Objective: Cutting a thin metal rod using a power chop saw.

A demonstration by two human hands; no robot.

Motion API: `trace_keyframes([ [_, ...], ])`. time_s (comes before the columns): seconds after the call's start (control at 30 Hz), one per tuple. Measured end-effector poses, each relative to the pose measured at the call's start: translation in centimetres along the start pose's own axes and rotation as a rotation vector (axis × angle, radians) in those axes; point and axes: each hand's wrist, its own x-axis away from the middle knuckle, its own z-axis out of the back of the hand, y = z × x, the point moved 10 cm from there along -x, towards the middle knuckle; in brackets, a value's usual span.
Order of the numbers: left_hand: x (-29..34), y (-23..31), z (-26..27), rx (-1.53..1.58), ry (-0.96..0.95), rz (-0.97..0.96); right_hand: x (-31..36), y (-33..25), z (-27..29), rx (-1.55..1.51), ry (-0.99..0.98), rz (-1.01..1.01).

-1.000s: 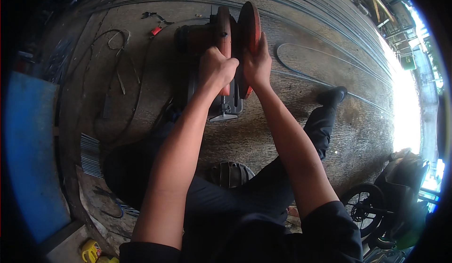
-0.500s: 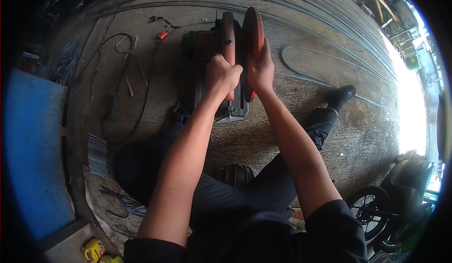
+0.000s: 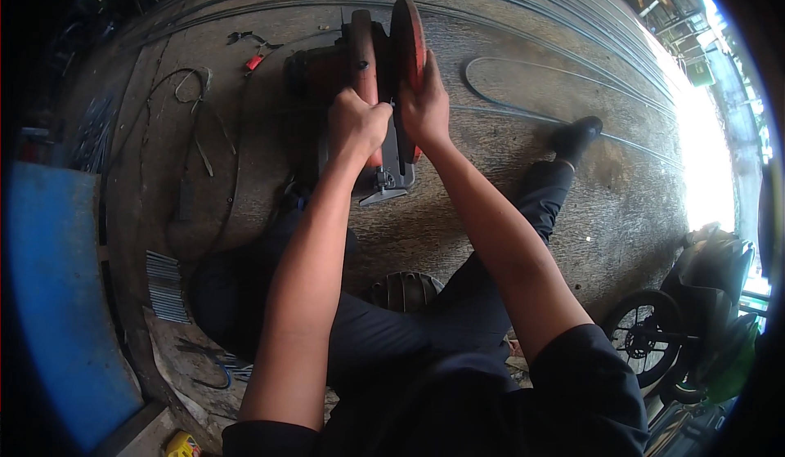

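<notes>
A red and black cut-off saw (image 3: pixel 343 73) stands on the concrete floor in front of me. My left hand (image 3: pixel 356 126) is closed around its red handle. Beside it, my right hand (image 3: pixel 425 105) lies against the red blade guard (image 3: pixel 407 32), fingers wrapped over its edge. The saw's grey metal base (image 3: pixel 392 179) shows below my hands. I sit with my dark-trousered legs spread, my right foot (image 3: pixel 576 136) stretched out to the right of the saw.
Long thin steel rods (image 3: pixel 564 24) curve across the floor beyond the saw. Cables (image 3: pixel 196 122) and a small red-handled tool (image 3: pixel 253 62) lie at left. A bundle of short cut rods (image 3: pixel 168 285) lies near a blue panel (image 3: pixel 57 293). A motorbike (image 3: pixel 687 318) stands at right.
The view has shifted slightly. My right hand has slid a little along the blade guard; my left hand keeps its grip on the handle.
</notes>
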Motion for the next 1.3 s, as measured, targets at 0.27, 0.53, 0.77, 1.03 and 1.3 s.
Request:
trace_keyframes([
  [0.27, 0.6, 0.5, 0.4, -0.033, 0.016, -0.030, 0.3, 0.3, -0.3, 0.042, -0.041, -0.057],
  [0.53, 0.8, 0.2, 0.1, -0.022, 0.026, -0.053, 0.7, 0.2, -0.1, 0.023, -0.022, -0.060],
  [0.77, 1.3, -0.1, 0.3, -0.021, 0.078, -0.071, 1.4, 0.8, -0.3, 0.018, -0.027, -0.096],
  [1.03, 1.7, -0.5, 0.0, -0.020, 0.072, -0.064, 1.8, 0.8, -0.3, 0.024, -0.009, -0.059],
  [1.3, 2.2, -1.3, -0.4, 0.026, 0.053, -0.049, 2.4, 1.4, -0.4, 0.023, -0.019, -0.055],
])
